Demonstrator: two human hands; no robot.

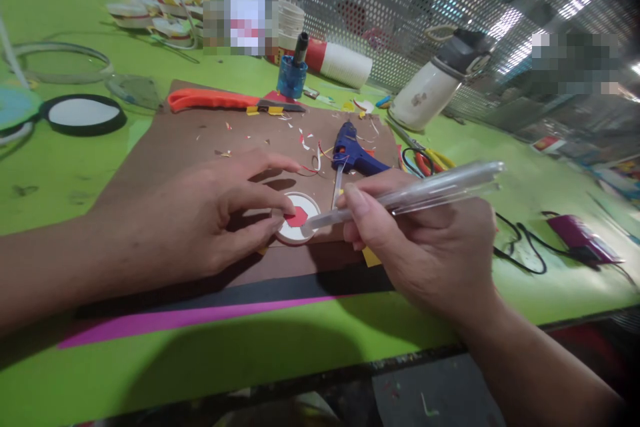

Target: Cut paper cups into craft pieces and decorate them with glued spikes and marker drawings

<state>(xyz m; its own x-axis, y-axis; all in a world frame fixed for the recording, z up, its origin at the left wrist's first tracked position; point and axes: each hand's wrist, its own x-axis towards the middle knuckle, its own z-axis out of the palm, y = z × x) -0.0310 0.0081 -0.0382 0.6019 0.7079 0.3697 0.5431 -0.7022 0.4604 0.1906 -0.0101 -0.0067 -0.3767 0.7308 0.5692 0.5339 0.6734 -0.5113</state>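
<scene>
A small round white disc [309, 202] with a raised rim lies on the brown sheet, a red angular paper piece [299, 217] on its face. My left hand [235, 203] steadies the disc, index fingertip on the red piece and thumb at the near left rim; its other fingers reach out over the sheet. In my right hand [425, 233] a clear-barrelled pen [430, 190] is gripped between thumb and fingers. Its tip points left and down to the disc's right side, beside the red piece; whether it touches is unclear. Part of the disc is hidden by my left fingers.
Behind my hands lie an orange-handled utility knife [215, 100], paper scraps and a blue glue gun [357, 152]. Farther back are a blue jar [292, 78], stacked paper cups [345, 62] and a white bottle [425, 93]. A purple device [583, 238] with a black cable is at right.
</scene>
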